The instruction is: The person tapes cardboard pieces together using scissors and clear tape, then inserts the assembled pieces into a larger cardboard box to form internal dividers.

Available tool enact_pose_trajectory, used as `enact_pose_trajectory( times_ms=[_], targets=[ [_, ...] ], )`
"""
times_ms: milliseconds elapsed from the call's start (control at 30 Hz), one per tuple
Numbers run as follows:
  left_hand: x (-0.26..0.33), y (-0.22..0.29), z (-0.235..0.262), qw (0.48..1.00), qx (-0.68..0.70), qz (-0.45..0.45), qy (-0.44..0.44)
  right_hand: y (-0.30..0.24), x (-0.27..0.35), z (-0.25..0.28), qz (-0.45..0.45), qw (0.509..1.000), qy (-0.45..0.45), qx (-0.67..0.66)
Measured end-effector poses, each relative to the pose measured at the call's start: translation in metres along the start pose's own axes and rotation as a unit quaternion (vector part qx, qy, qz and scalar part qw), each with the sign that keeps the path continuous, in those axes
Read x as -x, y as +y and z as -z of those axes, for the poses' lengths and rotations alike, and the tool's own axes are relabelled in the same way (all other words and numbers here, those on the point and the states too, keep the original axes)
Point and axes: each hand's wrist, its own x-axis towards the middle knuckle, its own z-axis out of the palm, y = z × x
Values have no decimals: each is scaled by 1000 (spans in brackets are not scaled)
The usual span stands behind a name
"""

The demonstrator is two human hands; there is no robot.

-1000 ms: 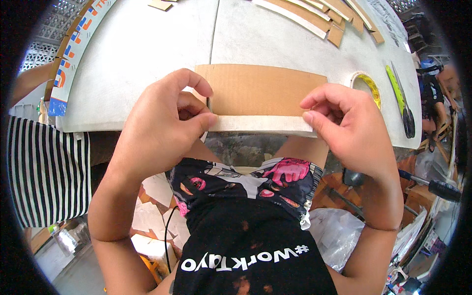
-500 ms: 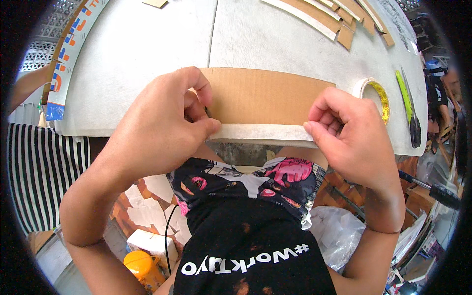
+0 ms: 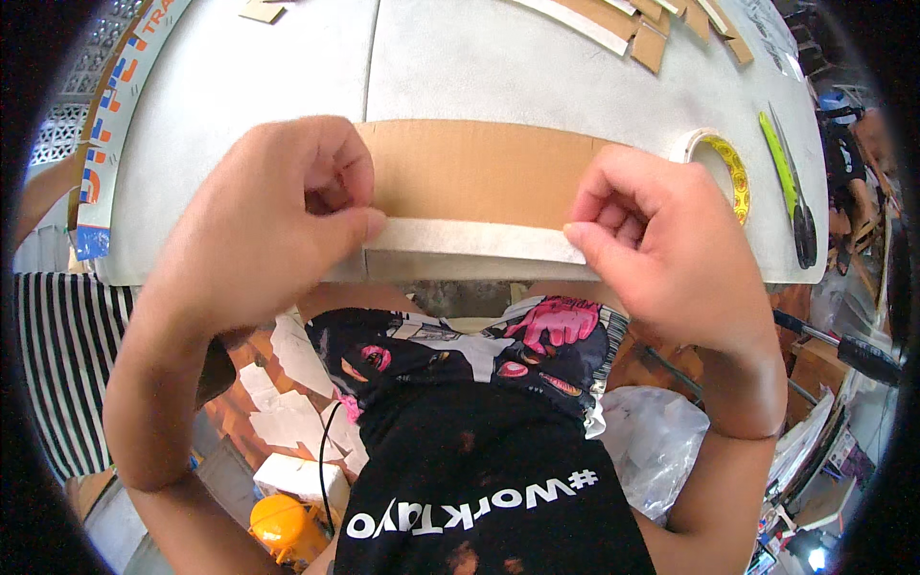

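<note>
A flat brown cardboard piece [image 3: 479, 172] lies in front of me near the table's front edge. Along its near edge runs a strip of white tape [image 3: 470, 240]. My left hand [image 3: 264, 206] has its fingers curled in, the thumb tip at the strip's left end and covering the cardboard's left corner. At the other end, my right hand [image 3: 661, 240] pinches the strip between thumb and curled fingers. A white tape roll [image 3: 738, 177] with a yellow inside stands just beyond my right hand.
Green-and-black scissors [image 3: 791, 187] lie at the table's right side. Several cardboard strips with white edges [image 3: 585, 24] are at the far right. A small cardboard scrap [image 3: 262, 11] sits far left. A printed board [image 3: 110, 139] lines the left edge.
The view has shifted, so the table and its things appear farther left. My left fingers have curled in more, and its thumb has moved along the strip's left end. My right hand still pinches.
</note>
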Motion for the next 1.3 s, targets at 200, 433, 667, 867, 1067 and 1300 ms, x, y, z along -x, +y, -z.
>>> enact_pose_trajectory(
  times_ms=[200,433,667,867,1067,1300],
  targets=[
    [-17,-7,9,998,-13,15,-54,7,-1,1,2,1000,12,25],
    [-23,-7,11,998,-38,3,-56,6,-7,8,-42,999,-25,-13],
    [-22,-9,5,998,-58,-5,-39,2,-3,6,-10,999,-30,15],
    [-16,-5,2,994,-110,-22,-6,3,-1,3,-8,1000,-19,4],
    [-18,-4,2,995,-94,-19,-10,3,-2,2,0,1000,-18,10],
    [-17,-2,3,996,-84,-18,-25,3,-3,1,17,999,-10,50]
  ],
)
